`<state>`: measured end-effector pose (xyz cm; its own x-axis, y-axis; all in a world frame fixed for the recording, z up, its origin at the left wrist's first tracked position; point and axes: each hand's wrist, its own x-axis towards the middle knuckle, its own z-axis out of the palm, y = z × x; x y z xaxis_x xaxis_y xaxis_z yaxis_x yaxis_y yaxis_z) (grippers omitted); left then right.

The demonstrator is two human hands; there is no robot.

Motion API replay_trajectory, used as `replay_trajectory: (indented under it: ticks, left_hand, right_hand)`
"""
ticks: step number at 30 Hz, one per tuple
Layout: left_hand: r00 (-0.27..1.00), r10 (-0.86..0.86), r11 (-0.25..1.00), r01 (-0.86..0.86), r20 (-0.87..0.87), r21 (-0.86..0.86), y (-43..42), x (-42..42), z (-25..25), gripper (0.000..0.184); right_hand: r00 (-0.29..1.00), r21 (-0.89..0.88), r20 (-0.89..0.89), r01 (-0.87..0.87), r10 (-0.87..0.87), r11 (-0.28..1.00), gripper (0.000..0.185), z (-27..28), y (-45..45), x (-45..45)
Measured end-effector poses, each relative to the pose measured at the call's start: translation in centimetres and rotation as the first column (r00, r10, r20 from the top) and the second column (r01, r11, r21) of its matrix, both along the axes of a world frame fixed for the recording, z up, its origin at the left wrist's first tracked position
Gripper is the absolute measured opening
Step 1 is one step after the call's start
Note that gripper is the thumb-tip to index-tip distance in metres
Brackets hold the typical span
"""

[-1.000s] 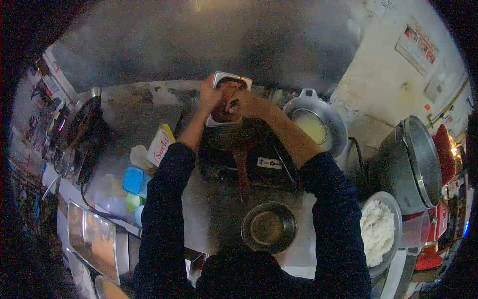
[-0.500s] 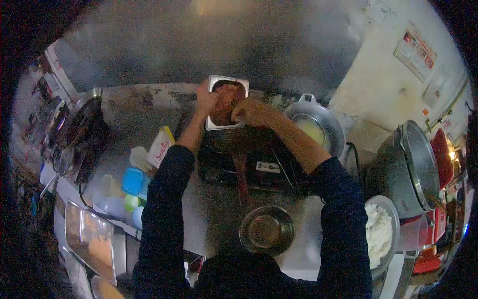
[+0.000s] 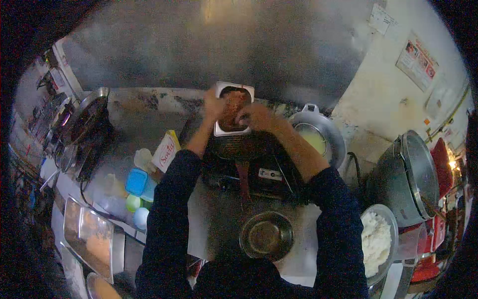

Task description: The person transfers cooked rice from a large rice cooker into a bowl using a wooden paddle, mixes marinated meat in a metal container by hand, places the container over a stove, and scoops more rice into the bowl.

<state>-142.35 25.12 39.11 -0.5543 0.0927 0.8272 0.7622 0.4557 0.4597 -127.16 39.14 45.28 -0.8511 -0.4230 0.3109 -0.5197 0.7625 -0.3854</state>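
Observation:
A rectangular metal food container [image 3: 232,133] with a reddish-brown, minced-looking filling [image 3: 233,105] is tilted toward me above the stove [image 3: 259,184]. My left hand [image 3: 213,106] is closed on its left edge. At the container's right side my right hand [image 3: 258,117] is blurred, fingers curled down over the filling. Something small and shiny shows at its fingertips, perhaps a spoon, but I cannot make it out. Below the container sits a dark pan [image 3: 236,149] on the stove, its brown handle [image 3: 243,179] pointing toward me.
Nearest me stands a round metal bowl [image 3: 267,236]. To the right are a pot with yellowish liquid [image 3: 314,141], a tall pot [image 3: 398,174] and a bowl of white food [image 3: 376,241]. On the left are a Sovia box [image 3: 167,152], a blue-lidded tub [image 3: 135,181] and a metal tray [image 3: 89,239].
The whole view has shifted slightly down and right. My left hand still grips the container, and my right hand has moved a little at its right side.

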Motion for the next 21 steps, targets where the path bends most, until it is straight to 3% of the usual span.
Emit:
replay_trajectory:
  ticks: [2, 4, 5, 7, 9, 11, 13, 16, 17, 21]
  left_hand:
    - [0.998, -0.065, 0.987, 0.063, 0.014, 0.146, -1.0, 1.6, 0.9, 0.025]
    - [0.956, -0.199, 0.898, 0.089, 0.216, 0.432, -2.0, 3.8, 2.0, 0.025]
    - [0.867, -0.329, 0.785, 0.031, 0.374, 0.619, -2.4, 4.4, 2.3, 0.025]
    - [0.584, -0.630, 0.486, -0.217, 0.512, 0.846, -3.8, 5.7, 2.9, 0.027]
    - [0.471, -0.750, 0.358, -0.301, 0.464, 0.884, -6.1, 8.2, 3.7, 0.026]
    - [0.442, -0.813, 0.273, -0.286, 0.379, 0.918, -8.2, 10.9, 2.2, 0.022]
    - [0.497, -0.822, 0.233, -0.152, 0.278, 0.961, -10.5, 13.7, -0.3, 0.016]
    - [0.554, -0.684, 0.460, -0.178, 0.475, 0.870, -13.6, 22.1, 2.9, 0.023]
    - [0.578, -0.665, 0.467, -0.174, 0.474, 0.867, -14.7, 24.3, 2.5, 0.026]
    - [0.674, -0.546, 0.482, -0.234, 0.498, 0.844, -18.9, 32.6, -0.5, 0.038]
  right_hand:
    - [0.998, -0.001, -0.035, 0.055, -0.055, 0.999, 0.013, 1.4, 0.4, 1.1]
    - [0.984, -0.140, 0.142, 0.126, -0.106, 0.982, 0.014, 3.9, 0.3, 3.0]
    - [0.966, -0.202, 0.230, 0.165, -0.117, 0.965, 0.014, 5.4, 0.2, 4.0]
    - [0.981, -0.328, 0.161, 0.158, -0.110, 0.931, 0.013, 7.9, -0.3, 7.1]
    - [0.993, -0.406, 0.066, 0.117, -0.099, 0.906, 0.013, 9.2, -0.7, 9.6]
    - [0.995, -0.435, -0.043, 0.061, -0.088, 0.898, 0.013, 9.5, -1.1, 11.8]
    - [0.996, -0.382, -0.063, 0.037, -0.066, 0.923, 0.013, 9.9, -2.2, 14.3]
    - [0.998, -0.454, 0.049, 0.048, -0.029, 0.890, 0.014, 9.6, -4.8, 17.7]
    - [0.993, -0.499, 0.118, 0.073, -0.016, 0.864, 0.014, 9.0, -5.8, 18.8]
    - [0.997, -0.447, 0.074, 0.009, 0.027, 0.895, 0.016, 5.6, -10.0, 22.3]
